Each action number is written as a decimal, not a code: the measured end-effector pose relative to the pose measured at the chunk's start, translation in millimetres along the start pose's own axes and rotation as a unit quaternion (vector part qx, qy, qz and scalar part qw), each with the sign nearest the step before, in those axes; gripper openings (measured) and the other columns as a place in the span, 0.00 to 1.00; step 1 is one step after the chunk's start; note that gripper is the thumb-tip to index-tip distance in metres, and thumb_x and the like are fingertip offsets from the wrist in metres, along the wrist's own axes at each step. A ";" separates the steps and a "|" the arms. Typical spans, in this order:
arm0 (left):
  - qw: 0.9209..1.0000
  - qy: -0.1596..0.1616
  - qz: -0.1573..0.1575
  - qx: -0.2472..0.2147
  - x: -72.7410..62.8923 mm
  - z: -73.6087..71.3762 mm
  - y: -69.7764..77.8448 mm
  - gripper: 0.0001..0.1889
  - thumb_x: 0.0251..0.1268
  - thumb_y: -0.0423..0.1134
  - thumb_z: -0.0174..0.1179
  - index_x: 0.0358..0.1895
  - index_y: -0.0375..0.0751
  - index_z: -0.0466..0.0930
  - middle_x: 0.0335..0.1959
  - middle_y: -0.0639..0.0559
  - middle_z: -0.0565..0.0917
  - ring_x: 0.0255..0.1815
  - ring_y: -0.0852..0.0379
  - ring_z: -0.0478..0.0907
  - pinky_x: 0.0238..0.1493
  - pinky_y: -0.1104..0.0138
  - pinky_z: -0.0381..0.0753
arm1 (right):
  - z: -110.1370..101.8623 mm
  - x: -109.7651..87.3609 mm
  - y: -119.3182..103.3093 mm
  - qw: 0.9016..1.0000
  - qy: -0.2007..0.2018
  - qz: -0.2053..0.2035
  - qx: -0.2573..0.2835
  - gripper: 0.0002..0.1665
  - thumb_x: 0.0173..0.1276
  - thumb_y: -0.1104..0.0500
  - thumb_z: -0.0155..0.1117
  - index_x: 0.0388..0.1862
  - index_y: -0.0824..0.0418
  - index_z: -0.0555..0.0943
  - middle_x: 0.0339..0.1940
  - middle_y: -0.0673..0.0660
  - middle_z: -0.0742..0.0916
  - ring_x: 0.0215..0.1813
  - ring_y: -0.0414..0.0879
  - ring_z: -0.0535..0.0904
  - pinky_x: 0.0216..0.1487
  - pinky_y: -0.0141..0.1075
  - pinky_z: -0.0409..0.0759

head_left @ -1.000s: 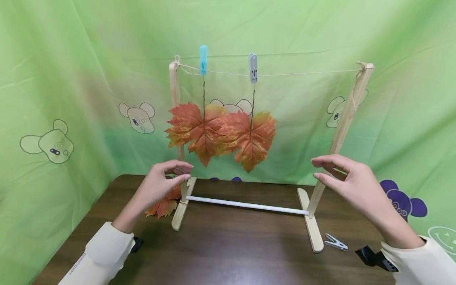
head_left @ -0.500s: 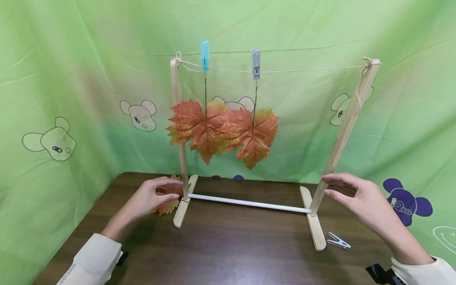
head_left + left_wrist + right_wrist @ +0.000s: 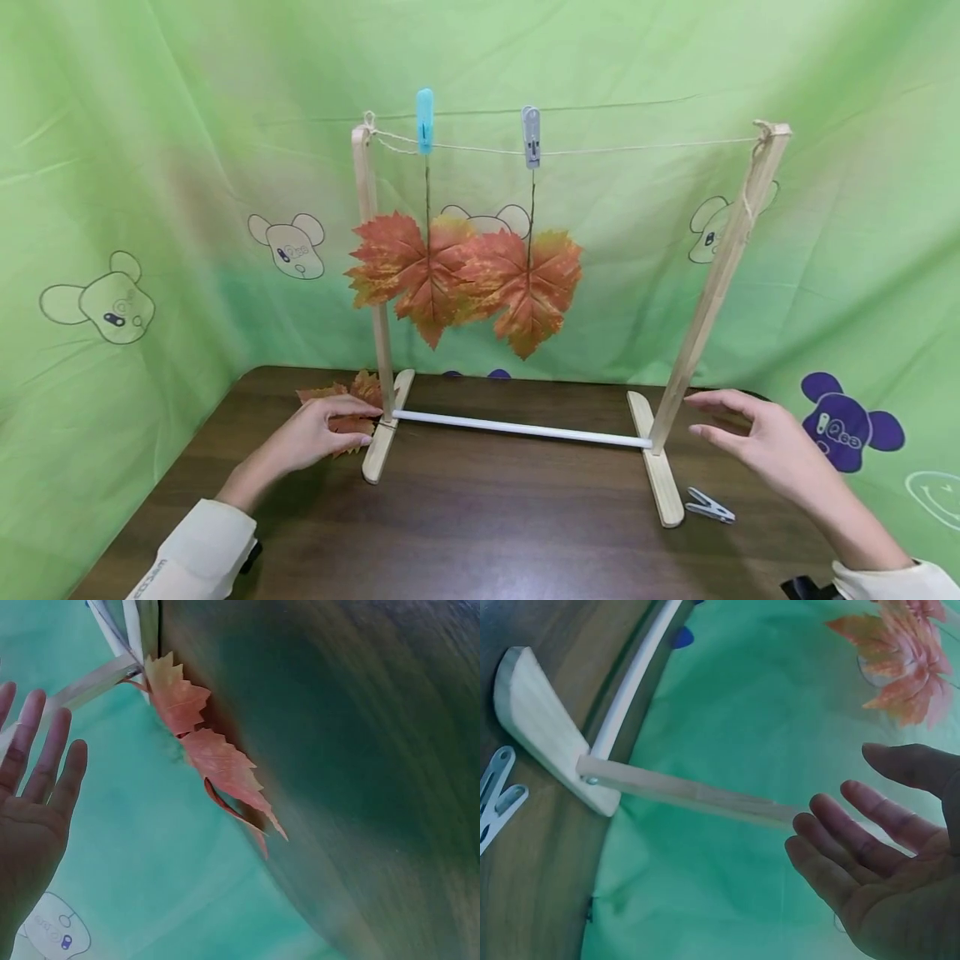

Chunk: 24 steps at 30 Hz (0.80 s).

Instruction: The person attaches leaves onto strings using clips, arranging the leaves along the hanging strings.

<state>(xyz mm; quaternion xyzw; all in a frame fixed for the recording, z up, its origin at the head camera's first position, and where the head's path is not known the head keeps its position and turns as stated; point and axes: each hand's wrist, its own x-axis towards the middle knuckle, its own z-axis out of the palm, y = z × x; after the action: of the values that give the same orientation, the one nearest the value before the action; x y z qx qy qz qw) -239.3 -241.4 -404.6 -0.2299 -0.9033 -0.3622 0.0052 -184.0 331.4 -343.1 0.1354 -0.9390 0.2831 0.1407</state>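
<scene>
Two orange maple leaves hang from a string, one under a blue clothespin (image 3: 425,122), the other, the right maple leaf (image 3: 528,283), under a grey clothespin (image 3: 532,137). My left hand (image 3: 303,435) hovers with loosely bent fingers at the foot of the left post, in front of more maple leaves (image 3: 221,761) lying on the table. It holds nothing in the left wrist view. My right hand (image 3: 772,442), fingers relaxed, is just right of the right post (image 3: 690,787), apart from it. Below that hand a light grey clothespin (image 3: 709,506) lies on the table.
The wooden stand has a left post (image 3: 365,179), flat feet such as the right foot (image 3: 662,483), and a white crossbar (image 3: 517,429) low between the posts. A green printed cloth (image 3: 600,67) hangs behind the brown table (image 3: 495,517).
Both hands have come down towards the table. The left hand has shifted left to the loose leaves, and the right hand has moved a little right beside the right post.
</scene>
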 end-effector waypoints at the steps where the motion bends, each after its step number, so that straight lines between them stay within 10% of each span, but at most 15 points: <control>1: 1.000 -0.002 -0.002 -0.001 -0.1 0.1 -0.5 0.20 0.66 0.39 0.73 0.61 0.44 0.87 0.59 0.49 0.87 0.65 0.42 0.81 0.63 0.41 0.80 | 0.6 -0.1 2.2 1.000 0.000 -0.002 -0.001 0.22 0.66 0.63 0.76 0.59 0.62 0.86 0.54 0.65 0.90 0.47 0.13 0.74 0.42 0.19 0.78; 24: 1.000 -0.018 0.006 0.013 10.5 10.2 -23.1 0.15 0.68 0.40 0.72 0.57 0.45 0.90 0.58 0.44 0.88 0.63 0.40 0.82 0.61 0.43 0.82 | 25.3 -17.7 44.3 0.997 -0.073 0.008 -0.003 0.21 0.63 0.63 0.78 0.55 0.65 0.86 0.55 0.68 0.89 0.50 0.18 0.75 0.47 0.23 0.78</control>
<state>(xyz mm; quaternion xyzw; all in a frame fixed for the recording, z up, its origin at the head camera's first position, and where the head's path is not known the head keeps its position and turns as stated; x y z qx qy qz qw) -256.8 -245.0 -425.4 -0.2418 -0.9065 -0.3461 -0.0058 -187.2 355.7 -391.2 0.1473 -0.9487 0.2708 0.0701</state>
